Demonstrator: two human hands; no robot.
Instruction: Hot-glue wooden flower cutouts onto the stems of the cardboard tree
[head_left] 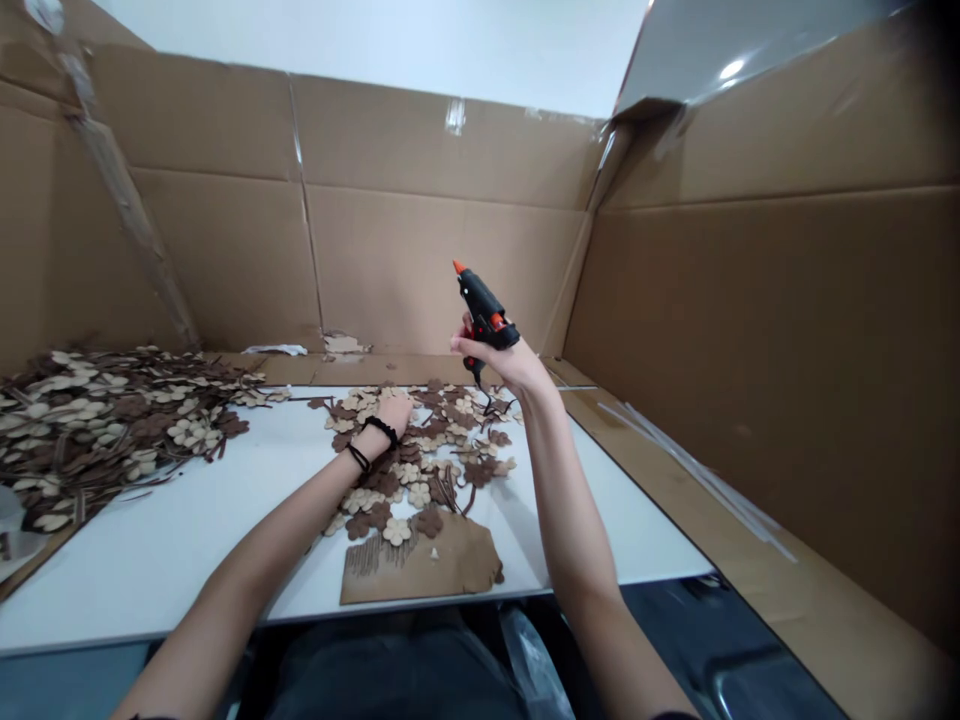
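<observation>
- Here's my right hand, up over the far side of the table, and its fingers are curled round the grip of the glue gun.
- Look at the lie of that gun: its long axis runs aslant, the back end low by my right wrist, the orange tip up and to the left, pointing towards the cardboard wall, not down at the flowers.
- Down below, my left hand is right in among the brown and cream flowers, the wrist with its black bands crossing over them.
- Are those left fingers spread, or pinching a flower? I cannot tell; they're turned away from view.
- So here's the relation that counts: the gun sits up and to the right of my left fingers, well apart from them, and the left hand is plainly the nearer to the flowers.
- On my side of the flowers lies a torn piece of cardboard, flat near the table's edge.
- Off left, a bigger heap of flowers and strips; off right, long pale sticks, well apart from both hands.
</observation>
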